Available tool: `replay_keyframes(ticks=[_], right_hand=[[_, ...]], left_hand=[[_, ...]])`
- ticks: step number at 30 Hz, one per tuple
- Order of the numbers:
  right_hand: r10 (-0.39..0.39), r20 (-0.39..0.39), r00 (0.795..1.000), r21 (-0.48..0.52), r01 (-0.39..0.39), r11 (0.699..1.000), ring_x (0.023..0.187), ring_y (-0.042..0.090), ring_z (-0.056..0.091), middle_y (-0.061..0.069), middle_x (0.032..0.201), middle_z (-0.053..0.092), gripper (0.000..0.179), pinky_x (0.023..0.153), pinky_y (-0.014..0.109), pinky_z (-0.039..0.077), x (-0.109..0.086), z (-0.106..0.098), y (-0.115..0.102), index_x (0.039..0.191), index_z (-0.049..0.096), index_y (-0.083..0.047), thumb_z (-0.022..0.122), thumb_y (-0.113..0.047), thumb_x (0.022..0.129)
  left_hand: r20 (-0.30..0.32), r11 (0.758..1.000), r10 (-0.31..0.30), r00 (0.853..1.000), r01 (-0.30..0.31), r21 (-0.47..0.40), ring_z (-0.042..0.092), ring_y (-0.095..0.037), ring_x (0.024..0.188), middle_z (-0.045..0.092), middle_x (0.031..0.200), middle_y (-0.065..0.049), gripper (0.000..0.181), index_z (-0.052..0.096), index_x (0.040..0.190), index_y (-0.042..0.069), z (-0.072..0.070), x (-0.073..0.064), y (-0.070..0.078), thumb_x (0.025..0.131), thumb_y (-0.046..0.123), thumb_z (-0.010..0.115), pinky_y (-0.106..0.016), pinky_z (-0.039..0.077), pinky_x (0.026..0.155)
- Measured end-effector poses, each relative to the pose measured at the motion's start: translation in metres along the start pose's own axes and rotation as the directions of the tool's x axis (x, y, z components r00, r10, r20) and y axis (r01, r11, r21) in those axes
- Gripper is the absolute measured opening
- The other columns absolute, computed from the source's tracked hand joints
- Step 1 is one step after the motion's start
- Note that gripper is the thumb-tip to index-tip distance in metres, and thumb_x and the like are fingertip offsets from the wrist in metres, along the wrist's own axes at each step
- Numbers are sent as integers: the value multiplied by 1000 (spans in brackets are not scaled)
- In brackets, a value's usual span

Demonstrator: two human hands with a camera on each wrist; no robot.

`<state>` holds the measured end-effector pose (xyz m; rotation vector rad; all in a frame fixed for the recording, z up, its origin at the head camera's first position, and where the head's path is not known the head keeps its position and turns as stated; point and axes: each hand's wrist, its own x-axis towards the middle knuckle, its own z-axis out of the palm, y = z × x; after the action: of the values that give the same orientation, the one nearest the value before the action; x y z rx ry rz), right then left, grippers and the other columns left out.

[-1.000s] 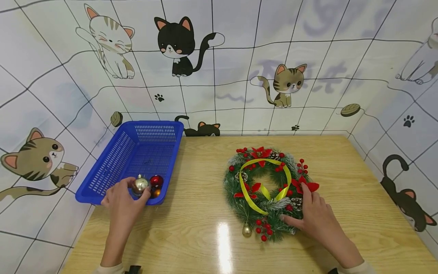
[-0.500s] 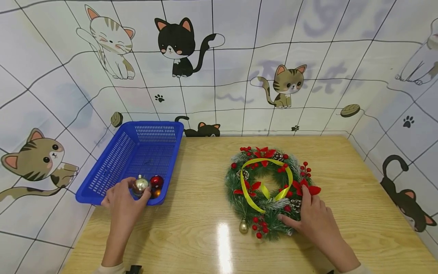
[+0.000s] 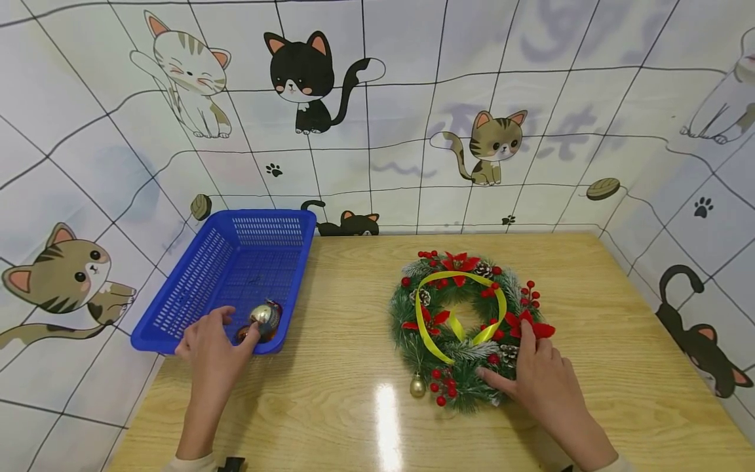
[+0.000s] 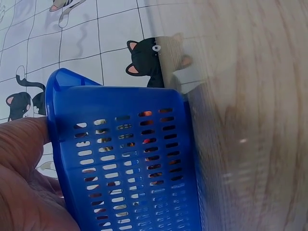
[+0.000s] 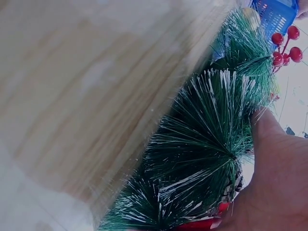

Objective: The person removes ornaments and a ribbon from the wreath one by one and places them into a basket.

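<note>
My left hand (image 3: 212, 344) reaches over the near edge of the blue plastic basket (image 3: 253, 262), fingers and thumb spread apart with nothing between them. By the thumb tip lies a gold Christmas ball (image 3: 262, 313), overlapping a red ball largely hidden behind it. An orange ball (image 3: 242, 333) shows low at the basket's near wall. On the right, my right hand (image 3: 545, 377) grips the near right side of a green Christmas wreath (image 3: 407, 344), thumb over the greenery (image 5: 211, 130) and index finger on a red poinsettia (image 3: 539, 328).
The wreath carries red berries (image 3: 531, 293), pine cones (image 3: 483, 269) and a loose loop of yellow ribbon (image 3: 421, 314). A small gold bauble (image 3: 417, 385) hangs off its near left edge. Wooden tabletop (image 3: 354, 308) separates basket and wreath. A cat-print sheet (image 3: 401, 157) stands behind.
The gold ball has left my left fingers and rolled rightward onto the others, while that hand stays put. The wreath has turned a little clockwise under my right hand.
</note>
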<state>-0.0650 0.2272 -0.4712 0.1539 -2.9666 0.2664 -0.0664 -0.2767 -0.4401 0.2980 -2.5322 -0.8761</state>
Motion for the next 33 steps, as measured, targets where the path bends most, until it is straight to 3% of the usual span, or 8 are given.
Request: replay_keyframes(ticks=[5, 10, 15, 19, 26, 29, 33], right_hand=[[-6, -11, 1000, 7, 6, 1000, 77, 46, 63, 37, 98, 61, 131, 61, 56, 55, 0, 0, 1, 150, 36, 22, 88, -73, 77], [-4, -8, 1000, 29, 4, 1000, 77, 46, 63, 38, 99, 61, 129, 59, 55, 54, 0, -1, 2, 151, 37, 20, 83, -77, 80], [16, 21, 1000, 64, -18, 998, 82, 48, 64, 40, 106, 61, 127, 63, 59, 55, 0, -2, 4, 153, 36, 18, 81, -77, 82], [26, 45, 999, 81, -30, 996, 85, 51, 65, 42, 110, 60, 126, 68, 63, 55, 1, -3, 5, 154, 35, 17, 80, -78, 83], [51, 76, 996, 156, -63, 986, 84, 46, 61, 43, 115, 54, 125, 71, 61, 52, 2, -4, 8, 159, 33, 13, 82, -74, 85], [63, 88, 994, 174, -77, 982, 87, 46, 59, 43, 118, 51, 126, 70, 60, 51, 2, -3, 9, 162, 31, 12, 82, -74, 85], [69, 111, 991, 186, -89, 979, 91, 50, 60, 45, 122, 48, 128, 72, 62, 52, 2, -2, 11, 163, 28, 12, 81, -75, 85]], left_hand=[[-42, 999, 43, 998, -44, -11, 44, -62, 125, 65, 115, -31, 45, 65, 129, -10, 4, -4, 5, 92, 9, 82, -75, 17, 103], [-113, 988, 134, 985, -141, -65, 48, -60, 122, 68, 113, -29, 40, 68, 125, -7, 14, -11, 15, 90, 5, 84, -77, 22, 97], [-177, 951, 248, 953, -274, -142, 53, -53, 117, 71, 110, -24, 34, 71, 119, -3, 29, -19, 29, 88, -1, 83, -69, 27, 90], [-197, 920, 303, 933, -340, -197, 54, -47, 113, 71, 107, -18, 30, 72, 115, -2, 38, -26, 40, 87, -5, 81, -59, 28, 89], [-237, 838, 421, 876, -475, -268, 55, -41, 114, 71, 110, -12, 29, 73, 115, 0, 49, -37, 57, 88, -8, 76, -43, 35, 105], [-236, 821, 429, 872, -485, -300, 57, -37, 115, 72, 110, -8, 30, 74, 115, 3, 54, -41, 65, 87, -8, 78, -36, 38, 104], [-183, 825, 419, 889, -457, -333, 58, -30, 112, 71, 108, -4, 30, 73, 114, 5, 61, -47, 73, 87, -8, 78, -33, 44, 94]])
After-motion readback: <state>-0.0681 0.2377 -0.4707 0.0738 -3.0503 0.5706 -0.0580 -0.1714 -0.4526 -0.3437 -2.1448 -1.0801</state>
